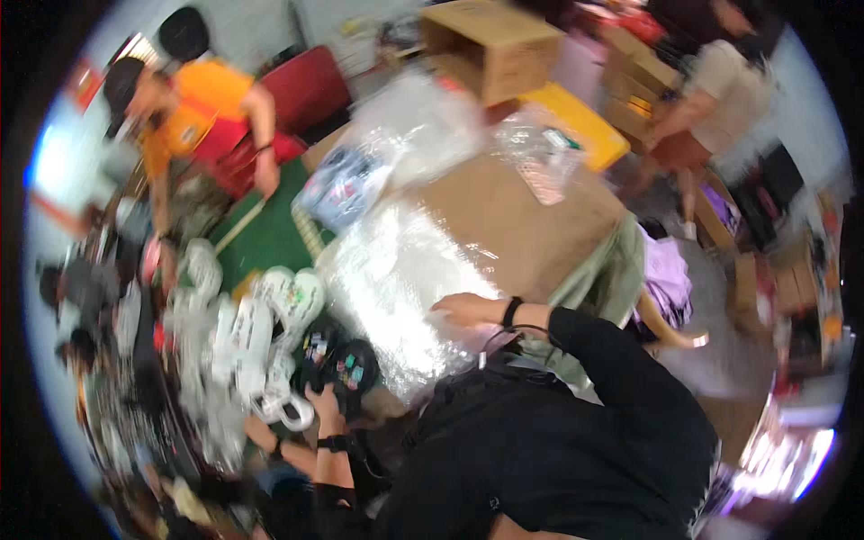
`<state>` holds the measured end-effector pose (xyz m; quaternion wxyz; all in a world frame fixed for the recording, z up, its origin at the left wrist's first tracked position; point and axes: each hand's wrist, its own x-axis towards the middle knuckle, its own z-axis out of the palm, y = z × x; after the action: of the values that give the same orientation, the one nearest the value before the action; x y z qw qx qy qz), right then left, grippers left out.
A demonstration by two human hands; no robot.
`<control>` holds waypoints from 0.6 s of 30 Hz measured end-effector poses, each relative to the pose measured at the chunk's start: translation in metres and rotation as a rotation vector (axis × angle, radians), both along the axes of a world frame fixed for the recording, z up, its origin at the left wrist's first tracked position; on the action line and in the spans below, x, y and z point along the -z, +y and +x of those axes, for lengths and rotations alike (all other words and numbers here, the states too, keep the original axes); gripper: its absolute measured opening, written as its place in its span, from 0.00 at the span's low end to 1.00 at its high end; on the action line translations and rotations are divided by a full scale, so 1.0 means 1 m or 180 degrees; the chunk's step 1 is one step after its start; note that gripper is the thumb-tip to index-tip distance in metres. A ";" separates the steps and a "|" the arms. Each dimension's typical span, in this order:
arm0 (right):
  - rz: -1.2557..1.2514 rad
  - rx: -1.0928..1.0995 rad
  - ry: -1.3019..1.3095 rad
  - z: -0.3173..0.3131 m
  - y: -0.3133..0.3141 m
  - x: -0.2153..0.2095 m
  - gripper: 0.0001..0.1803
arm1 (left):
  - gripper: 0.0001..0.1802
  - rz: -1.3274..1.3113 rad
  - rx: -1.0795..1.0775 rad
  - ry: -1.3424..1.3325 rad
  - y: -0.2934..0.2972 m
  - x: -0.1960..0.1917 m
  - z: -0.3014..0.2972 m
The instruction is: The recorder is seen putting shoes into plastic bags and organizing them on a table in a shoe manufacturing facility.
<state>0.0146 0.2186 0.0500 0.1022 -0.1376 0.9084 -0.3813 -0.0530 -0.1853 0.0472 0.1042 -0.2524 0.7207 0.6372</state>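
The picture is blurred and tilted. My left hand (324, 403), with a black band on its wrist, grips a black controller-like gadget (346, 364) with small coloured buttons. It is beside a heap of white gadgets (243, 337). My right hand (463, 310), also with a black wristband, lies flat on a large sheet of clear bubble wrap (387, 270), fingers pointing left. The wrap is spread over a brown cardboard surface (522, 216). My black shirt fills the lower middle.
A person in an orange shirt (202, 108) leans over a green mat (270, 238) at the left. Another person in beige (720, 81) stands at the top right. An open cardboard box (490, 45), clear plastic bags (423, 126) and a yellow lid (585, 126) lie at the far side. Another arm (270, 441) reaches in at the lower left.
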 end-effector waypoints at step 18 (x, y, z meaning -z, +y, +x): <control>-0.0409 -0.0762 -0.0075 -0.012 -0.010 0.003 0.19 | 0.17 0.1490 0.0612 -0.3130 -0.052 0.011 0.404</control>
<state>0.0025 0.2084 0.0469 0.1486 -0.2468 0.8580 -0.4253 0.3506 -0.2377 0.0361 0.5395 -0.4234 0.4460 0.5750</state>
